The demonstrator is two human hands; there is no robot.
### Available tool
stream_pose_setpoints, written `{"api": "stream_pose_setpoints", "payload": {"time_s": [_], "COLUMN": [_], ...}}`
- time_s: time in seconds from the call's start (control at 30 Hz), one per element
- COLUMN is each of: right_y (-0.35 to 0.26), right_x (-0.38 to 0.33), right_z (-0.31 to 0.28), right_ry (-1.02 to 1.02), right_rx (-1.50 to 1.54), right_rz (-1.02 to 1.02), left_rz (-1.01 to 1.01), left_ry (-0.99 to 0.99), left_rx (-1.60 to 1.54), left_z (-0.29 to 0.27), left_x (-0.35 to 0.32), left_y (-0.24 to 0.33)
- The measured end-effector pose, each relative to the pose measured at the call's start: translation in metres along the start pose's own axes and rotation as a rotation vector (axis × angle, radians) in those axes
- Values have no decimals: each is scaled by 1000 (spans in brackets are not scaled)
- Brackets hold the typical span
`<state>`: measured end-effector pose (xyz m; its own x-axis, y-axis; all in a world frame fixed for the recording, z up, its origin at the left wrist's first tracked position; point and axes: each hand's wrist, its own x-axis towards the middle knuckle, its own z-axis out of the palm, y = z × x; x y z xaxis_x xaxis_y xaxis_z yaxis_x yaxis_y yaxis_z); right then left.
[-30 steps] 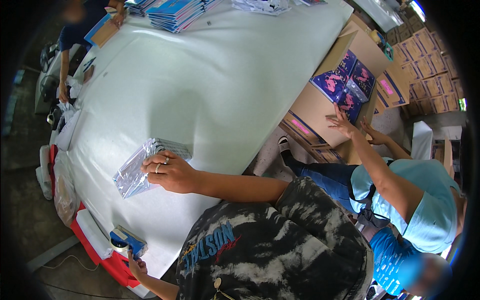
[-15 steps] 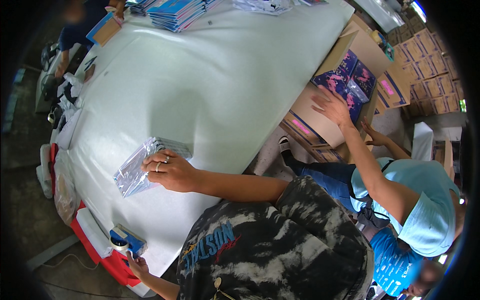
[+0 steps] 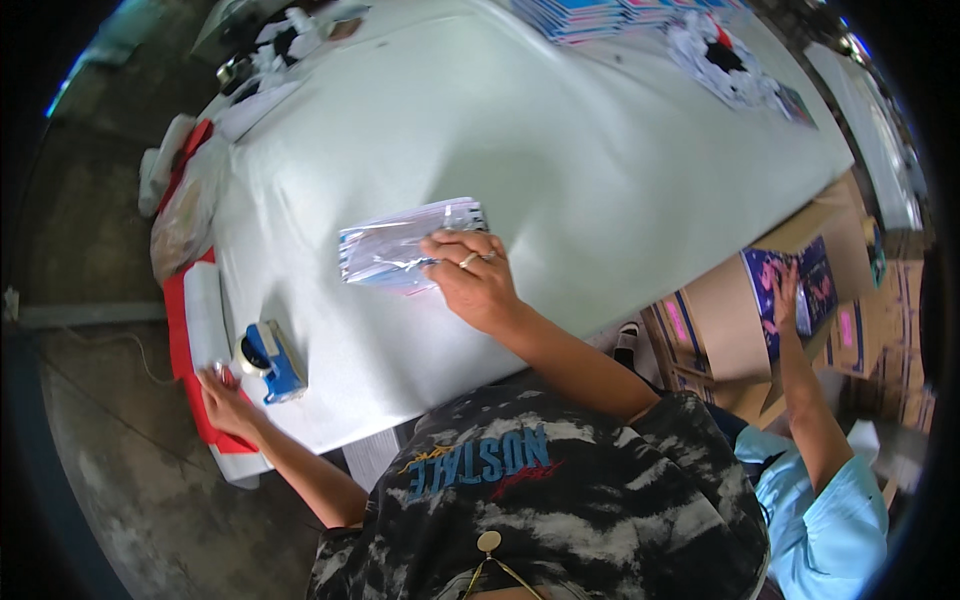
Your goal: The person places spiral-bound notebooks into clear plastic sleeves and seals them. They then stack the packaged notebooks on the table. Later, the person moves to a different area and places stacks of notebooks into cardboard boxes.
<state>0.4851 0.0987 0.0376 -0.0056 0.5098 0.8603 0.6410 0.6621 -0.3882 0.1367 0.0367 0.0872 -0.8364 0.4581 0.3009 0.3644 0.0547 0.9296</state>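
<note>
A clear plastic-wrapped pack of thin booklets [image 3: 385,245] lies on the white-covered table. My right hand [image 3: 472,280], with rings on its fingers, is closed over the right end of the pack and grips its plastic. My left hand [image 3: 228,402] is at the table's left edge, beside a blue tape dispenser [image 3: 285,365] that holds a wide roll of tape. Its fingers are bent around a small shiny reddish thing, too small and blurred to name.
A white roll [image 3: 205,315] lies on red material [image 3: 180,320] along the left edge. Piled booklets [image 3: 575,18] and crumpled white plastic [image 3: 700,70] sit at the far side. At right, a co-worker's hand [image 3: 787,298] touches a purple package [image 3: 815,290] above an open carton [image 3: 715,330].
My view has swung, so the table looks shifted. My left hand has left the tape dispenser's front and is now beside it. My right hand stays on the pack. The co-worker has lifted a purple package.
</note>
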Motion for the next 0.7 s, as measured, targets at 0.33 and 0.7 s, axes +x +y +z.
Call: {"api": "stream_pose_setpoints", "payload": {"time_s": [0.33, 0.7], "right_y": [-6, -42], "right_x": [-10, 56], "right_z": [6, -30], "right_ry": [-160, -615], "right_rx": [-44, -141], "right_rz": [-58, 15], "left_rz": [-502, -308], "left_ry": [-866, -794], "left_rx": [-192, 279], "left_z": [105, 133], "left_x": [-182, -173], "left_y": [59, -78]}}
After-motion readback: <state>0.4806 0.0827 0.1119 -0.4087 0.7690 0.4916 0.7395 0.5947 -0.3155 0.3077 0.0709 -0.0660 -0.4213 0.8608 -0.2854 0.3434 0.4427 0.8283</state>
